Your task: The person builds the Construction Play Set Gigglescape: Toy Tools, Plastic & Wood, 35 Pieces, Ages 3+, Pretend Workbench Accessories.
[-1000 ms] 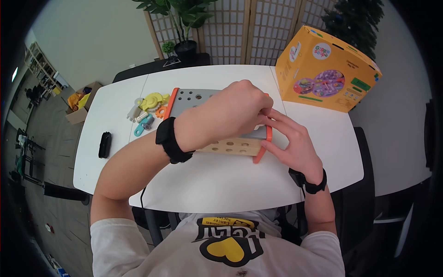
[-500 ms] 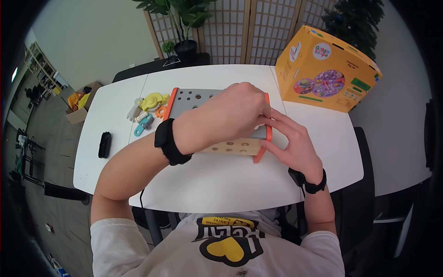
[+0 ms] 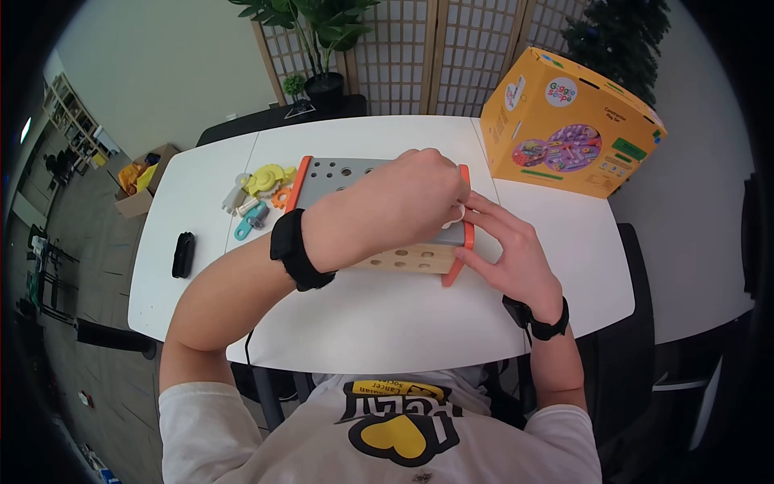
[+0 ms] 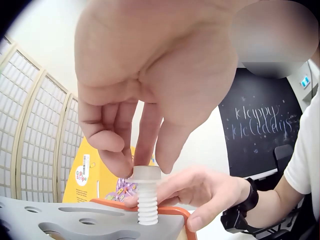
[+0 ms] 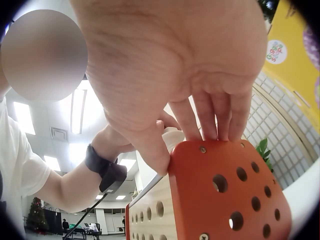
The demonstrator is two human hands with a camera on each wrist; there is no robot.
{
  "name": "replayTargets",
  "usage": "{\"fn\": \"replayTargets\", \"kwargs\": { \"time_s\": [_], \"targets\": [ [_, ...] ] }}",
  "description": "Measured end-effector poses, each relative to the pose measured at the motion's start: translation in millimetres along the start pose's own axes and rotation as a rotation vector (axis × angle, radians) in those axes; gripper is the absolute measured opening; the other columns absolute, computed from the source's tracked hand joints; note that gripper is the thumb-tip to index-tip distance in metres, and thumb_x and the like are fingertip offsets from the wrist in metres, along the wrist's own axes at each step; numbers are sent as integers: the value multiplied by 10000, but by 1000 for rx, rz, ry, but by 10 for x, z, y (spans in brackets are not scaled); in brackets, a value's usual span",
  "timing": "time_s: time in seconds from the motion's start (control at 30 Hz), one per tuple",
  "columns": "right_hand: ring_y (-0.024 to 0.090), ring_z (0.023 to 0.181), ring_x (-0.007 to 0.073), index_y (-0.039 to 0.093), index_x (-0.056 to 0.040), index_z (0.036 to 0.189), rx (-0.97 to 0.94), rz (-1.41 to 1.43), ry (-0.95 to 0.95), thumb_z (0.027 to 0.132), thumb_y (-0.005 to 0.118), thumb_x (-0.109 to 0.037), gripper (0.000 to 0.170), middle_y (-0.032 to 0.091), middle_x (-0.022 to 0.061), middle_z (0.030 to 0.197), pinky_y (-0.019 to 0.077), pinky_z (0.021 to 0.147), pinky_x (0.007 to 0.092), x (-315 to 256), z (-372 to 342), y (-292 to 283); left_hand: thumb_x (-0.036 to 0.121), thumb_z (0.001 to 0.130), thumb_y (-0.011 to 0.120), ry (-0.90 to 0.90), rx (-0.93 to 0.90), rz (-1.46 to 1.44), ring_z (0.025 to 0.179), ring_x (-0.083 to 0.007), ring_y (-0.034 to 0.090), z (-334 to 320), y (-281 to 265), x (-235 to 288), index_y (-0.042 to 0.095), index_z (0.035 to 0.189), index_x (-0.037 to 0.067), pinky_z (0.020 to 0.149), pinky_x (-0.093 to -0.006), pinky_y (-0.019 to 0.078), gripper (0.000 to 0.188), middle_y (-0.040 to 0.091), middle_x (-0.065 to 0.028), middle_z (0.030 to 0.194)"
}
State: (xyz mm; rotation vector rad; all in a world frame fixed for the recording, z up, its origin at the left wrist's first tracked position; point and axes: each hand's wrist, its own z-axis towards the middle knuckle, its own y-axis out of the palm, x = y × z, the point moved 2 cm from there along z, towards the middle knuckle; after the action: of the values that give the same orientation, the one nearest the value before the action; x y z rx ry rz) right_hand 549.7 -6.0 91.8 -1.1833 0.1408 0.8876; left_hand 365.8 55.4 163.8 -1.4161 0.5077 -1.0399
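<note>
A toy workbench (image 3: 322, 181) has a grey holed top, pale wooden holed sides and orange end panels (image 5: 227, 190). A white plastic bolt (image 4: 147, 205) with a coarse thread stands upright in its top near the right end, part of the thread showing. My left hand (image 3: 403, 198) reaches across the bench from above, thumb and fingertips pinching the bolt's head. At the right end, my right hand (image 3: 512, 250) grips the orange panel, its thumb on the near corner and its fingers over the top edge.
Left of the bench lie toy parts: a yellow piece (image 3: 268, 177), an orange gear (image 3: 281, 196) and a teal piece (image 3: 244, 228). A black case (image 3: 184, 255) lies at the table's left. A large yellow box (image 3: 572, 121) stands at the back right.
My left hand has turned slightly at the bolt, and more of the white head shows in the head view. The right hand keeps its place on the bench end.
</note>
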Motion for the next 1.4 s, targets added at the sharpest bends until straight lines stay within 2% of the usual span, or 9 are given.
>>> {"fn": "replayTargets", "kwargs": {
  "time_s": [0.27,0.37,0.67,0.87,0.97,1.03,1.17,1.27,1.4],
  "targets": [
    [613,1265,358,687,2,1229,-13,14,32,812,810,-159,464,635,189,1354,502,1055,410,-26,6,-13,61,854,699,133,115,-145,913,-359,698,-24,51,-35,760,1013,-4,845,-417,558,182,724,-206,968],
    [619,1257,356,685,5,1230,11,-15,-26,810,811,-156,468,638,188,1348,506,1050,408,-9,5,-1,61,857,695,16,53,34,929,-364,697,-21,28,11,760,1014,-6,862,-419,555,182,723,-211,1003],
    [617,1265,342,692,-4,1224,-2,17,28,807,813,-150,458,641,174,1350,508,1051,407,-6,-2,-9,71,864,699,172,118,-134,870,-350,680,-4,77,-68,758,1011,-15,803,-419,551,180,682,-172,849],
    [618,1264,339,695,-5,1215,19,-11,-25,807,812,-148,448,646,170,1342,509,1050,407,-3,18,5,35,849,699,-9,-9,98,919,-365,681,11,55,16,755,1016,-17,854,-424,552,183,702,-197,961],
    [615,1269,339,694,-15,1220,11,-7,-5,807,810,-146,449,647,173,1340,508,1052,407,9,-1,-3,52,855,703,140,70,-37,923,-363,681,1,91,-38,752,1009,-20,852,-419,552,177,700,-199,957],
    [611,1273,341,694,-21,1223,-5,0,37,807,809,-144,449,647,176,1338,507,1053,408,9,-6,-10,59,856,706,147,32,-83,923,-360,682,-4,65,-50,749,1001,-26,853,-416,552,173,700,-199,961],
    [615,1268,343,693,-7,1219,-12,21,51,805,811,-140,450,649,180,1335,505,1054,405,-25,12,-19,55,851,706,130,101,-159,927,-358,684,-24,59,1,747,997,-28,853,-419,551,173,703,-195,959],
    [621,1259,343,691,10,1210,10,14,-3,805,811,-137,448,649,183,1336,505,1053,403,-39,19,-14,46,847,704,7,121,28,929,-361,687,-12,73,18,747,1006,-26,853,-424,550,179,706,-192,948],
    [622,1256,348,690,8,1215,21,25,-6,806,810,-135,450,645,188,1339,504,1054,403,5,2,1,64,852,703,29,25,21,905,-371,684,27,75,-1,746,1008,-23,838,-424,549,183,700,-199,915]
  ]
}}
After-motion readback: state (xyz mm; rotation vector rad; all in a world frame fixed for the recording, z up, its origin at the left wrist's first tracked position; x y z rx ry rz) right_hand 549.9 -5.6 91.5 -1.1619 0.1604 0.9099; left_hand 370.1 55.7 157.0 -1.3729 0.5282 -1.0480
